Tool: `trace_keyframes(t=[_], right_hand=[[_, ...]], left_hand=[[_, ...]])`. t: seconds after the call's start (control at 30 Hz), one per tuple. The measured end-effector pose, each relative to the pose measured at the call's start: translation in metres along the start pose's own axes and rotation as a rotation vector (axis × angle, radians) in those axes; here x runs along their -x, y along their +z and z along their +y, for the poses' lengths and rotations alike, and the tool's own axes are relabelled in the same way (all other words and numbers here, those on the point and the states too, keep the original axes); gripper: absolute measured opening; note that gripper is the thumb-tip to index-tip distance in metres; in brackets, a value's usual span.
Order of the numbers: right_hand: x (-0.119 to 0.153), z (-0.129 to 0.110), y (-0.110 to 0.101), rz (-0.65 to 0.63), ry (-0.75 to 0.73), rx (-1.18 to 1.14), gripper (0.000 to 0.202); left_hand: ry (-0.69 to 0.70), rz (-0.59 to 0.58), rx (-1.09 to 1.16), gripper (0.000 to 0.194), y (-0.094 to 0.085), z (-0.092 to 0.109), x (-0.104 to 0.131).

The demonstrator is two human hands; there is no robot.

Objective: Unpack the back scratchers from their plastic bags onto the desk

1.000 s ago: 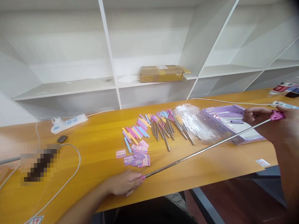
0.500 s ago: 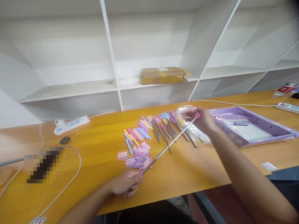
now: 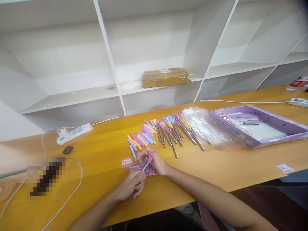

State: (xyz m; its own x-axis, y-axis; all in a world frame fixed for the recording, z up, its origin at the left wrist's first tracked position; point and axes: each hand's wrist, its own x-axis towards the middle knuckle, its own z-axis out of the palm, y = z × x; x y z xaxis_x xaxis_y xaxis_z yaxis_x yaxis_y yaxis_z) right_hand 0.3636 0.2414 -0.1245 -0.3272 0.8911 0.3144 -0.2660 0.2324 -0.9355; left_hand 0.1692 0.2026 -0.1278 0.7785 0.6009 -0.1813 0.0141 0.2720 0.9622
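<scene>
Between my hands, above the front of the table, is a telescopic back scratcher (image 3: 146, 166) with a pink head and a short stretch of metal rod showing. My left hand (image 3: 135, 184) is closed round its handle end. The fingers of my right hand (image 3: 155, 160) are closed on the pink head. Small printed cards (image 3: 136, 168) lie beneath and beside my hands, partly covered by them. Just beyond are several pastel sleeves (image 3: 139, 138) in pink, blue, yellow and purple. More back scratchers (image 3: 168, 130) with coloured claw heads and metal rods lie to their right.
Clear plastic bags (image 3: 204, 126) lie beside a purple box tray (image 3: 255, 141) on the right. A power strip (image 3: 74, 133), a small black object (image 3: 67, 149) and a white cable (image 3: 80, 171) are on the left. A taped carton (image 3: 166, 78) sits on the shelf behind.
The back scratcher was stretched out long between my hands; now it is pushed together short. My right hand has come left and nearer, close to my left hand.
</scene>
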Motion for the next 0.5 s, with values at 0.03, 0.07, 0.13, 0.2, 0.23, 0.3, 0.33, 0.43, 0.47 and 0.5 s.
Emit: trace_keyframes(t=[0.03, 0.07, 0.13, 0.2, 0.23, 0.3, 0.33, 0.43, 0.47, 0.5], right_hand=[[-0.002, 0.002, -0.004, -0.006, 0.007, 0.000, 0.079], [-0.003, 0.004, -0.007, -0.013, 0.018, -0.001, 0.080], [-0.003, 0.009, -0.008, -0.019, 0.040, -0.004, 0.081], [-0.002, 0.012, -0.007, -0.013, 0.049, -0.003, 0.081], [-0.001, 0.012, -0.006, -0.010, 0.044, 0.005, 0.081], [-0.001, 0.012, -0.005, -0.011, 0.023, 0.029, 0.080], [0.000, 0.012, -0.005, -0.012, 0.011, 0.041, 0.080], [0.002, 0.011, -0.004, -0.030, 0.013, 0.054, 0.078], [0.003, 0.011, -0.004, -0.042, 0.021, 0.050, 0.077], [0.004, 0.012, -0.003, -0.056, 0.028, 0.043, 0.077]], left_hand=[[-0.015, 0.008, -0.002, 0.049, -0.001, 0.001, 0.000], [-0.036, 0.018, -0.017, 0.049, -0.002, 0.001, 0.000], [-0.083, 0.040, -0.079, 0.049, -0.005, 0.004, 0.002], [-0.113, 0.064, -0.153, 0.049, -0.008, 0.009, 0.005], [-0.118, 0.071, -0.183, 0.050, -0.010, 0.011, 0.006], [-0.116, 0.071, -0.220, 0.050, -0.012, 0.017, 0.009], [-0.115, 0.064, -0.234, 0.050, -0.012, 0.019, 0.010], [-0.108, 0.027, -0.251, 0.050, -0.011, 0.021, 0.010], [-0.106, 0.015, -0.250, 0.050, -0.011, 0.021, 0.010], [-0.107, 0.004, -0.249, 0.050, -0.010, 0.020, 0.009]])
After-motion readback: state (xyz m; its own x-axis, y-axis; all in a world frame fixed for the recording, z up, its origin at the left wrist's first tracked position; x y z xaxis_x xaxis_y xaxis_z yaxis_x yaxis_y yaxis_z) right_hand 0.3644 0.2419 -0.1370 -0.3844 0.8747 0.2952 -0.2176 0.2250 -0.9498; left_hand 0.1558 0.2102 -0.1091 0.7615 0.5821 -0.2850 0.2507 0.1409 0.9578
